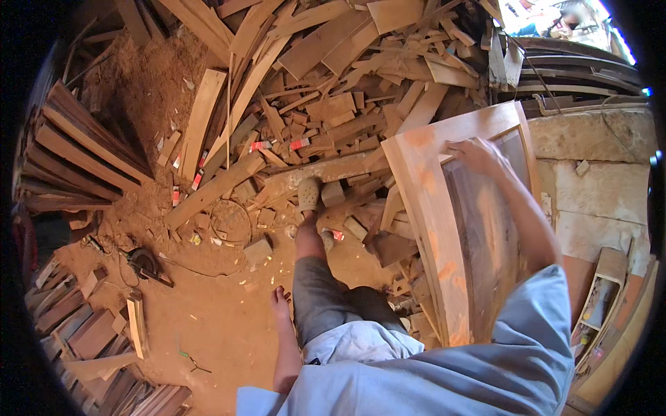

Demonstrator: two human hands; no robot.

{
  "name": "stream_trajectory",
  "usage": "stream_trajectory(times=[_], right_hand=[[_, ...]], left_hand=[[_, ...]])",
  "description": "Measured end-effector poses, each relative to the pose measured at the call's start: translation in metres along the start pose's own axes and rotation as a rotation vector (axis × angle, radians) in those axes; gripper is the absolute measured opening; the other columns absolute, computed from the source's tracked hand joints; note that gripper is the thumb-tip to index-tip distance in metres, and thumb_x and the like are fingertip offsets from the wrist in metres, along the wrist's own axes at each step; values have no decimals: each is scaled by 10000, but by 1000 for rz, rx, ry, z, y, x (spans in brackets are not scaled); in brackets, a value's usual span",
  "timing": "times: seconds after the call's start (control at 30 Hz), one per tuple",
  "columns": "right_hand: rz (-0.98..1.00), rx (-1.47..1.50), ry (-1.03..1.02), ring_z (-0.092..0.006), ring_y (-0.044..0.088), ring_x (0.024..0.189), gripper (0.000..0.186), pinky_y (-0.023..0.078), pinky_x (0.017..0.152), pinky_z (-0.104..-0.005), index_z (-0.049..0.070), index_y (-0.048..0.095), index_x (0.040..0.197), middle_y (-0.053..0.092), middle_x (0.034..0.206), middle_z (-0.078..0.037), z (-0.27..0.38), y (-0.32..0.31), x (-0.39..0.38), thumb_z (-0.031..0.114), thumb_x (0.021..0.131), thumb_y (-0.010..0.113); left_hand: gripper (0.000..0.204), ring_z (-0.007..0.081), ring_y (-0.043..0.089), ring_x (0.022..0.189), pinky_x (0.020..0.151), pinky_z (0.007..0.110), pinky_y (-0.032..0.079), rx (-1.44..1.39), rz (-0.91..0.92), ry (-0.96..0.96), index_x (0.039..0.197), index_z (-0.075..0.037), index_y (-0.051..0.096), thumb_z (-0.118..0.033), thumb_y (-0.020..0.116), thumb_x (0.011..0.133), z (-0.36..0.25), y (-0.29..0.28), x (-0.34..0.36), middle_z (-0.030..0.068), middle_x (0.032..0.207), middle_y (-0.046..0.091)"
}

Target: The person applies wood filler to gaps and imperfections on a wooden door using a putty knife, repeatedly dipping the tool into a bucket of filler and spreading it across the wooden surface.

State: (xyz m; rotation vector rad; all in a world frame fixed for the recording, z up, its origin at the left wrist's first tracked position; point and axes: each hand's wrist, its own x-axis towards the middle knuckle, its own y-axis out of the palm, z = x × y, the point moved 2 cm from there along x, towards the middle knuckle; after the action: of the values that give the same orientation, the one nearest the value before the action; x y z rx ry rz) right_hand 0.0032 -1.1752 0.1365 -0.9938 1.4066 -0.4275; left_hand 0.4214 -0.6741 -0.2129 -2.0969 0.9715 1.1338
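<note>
A framed wooden door panel (433, 229) leans upright at my right side, with a pale frame around a darker inset board (479, 201). My right hand (475, 154) rests on the frame near its upper end, the arm stretched out over the board. Its fingers are bent and drawn together against the wood; a small pale patch shows beneath them, but I cannot make out what it is. By my left thigh hangs my left hand (280, 299), its fingers loosely apart and nothing visible in them. It touches neither the panel nor the scraps.
Wood offcuts (333, 107) lie heaped ahead, around a thick beam (322, 173). At the left are stacked boards (83, 149) and a dark power tool (144, 265) with a trailing cord. A narrow wooden box (602, 295) stands at the right. My foot in a clog (309, 194) is near the beam.
</note>
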Motion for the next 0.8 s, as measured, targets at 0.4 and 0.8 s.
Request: stream_trajectory(times=[0.4, 0.8], right_hand=[[-503, 611, 20, -424, 601, 1031, 443, 474, 917, -470, 148, 491, 1423, 652, 1084, -256, 58, 84, -12, 215, 986, 521], [-58, 1469, 199, -135, 542, 574, 229, 467, 525, -290, 57, 529, 1010, 570, 716, -48, 34, 69, -62, 271, 1048, 456]], left_hand=[[392, 181, 651, 926, 752, 318, 497, 52, 7, 4, 1234, -67, 564, -389, 513, 1015, -18, -19, 10, 61, 1155, 624], [394, 210, 650, 929, 751, 335, 506, 110, 47, 0, 1247, -46, 563, -365, 504, 1022, -25, 15, 14, 82, 1168, 625]])
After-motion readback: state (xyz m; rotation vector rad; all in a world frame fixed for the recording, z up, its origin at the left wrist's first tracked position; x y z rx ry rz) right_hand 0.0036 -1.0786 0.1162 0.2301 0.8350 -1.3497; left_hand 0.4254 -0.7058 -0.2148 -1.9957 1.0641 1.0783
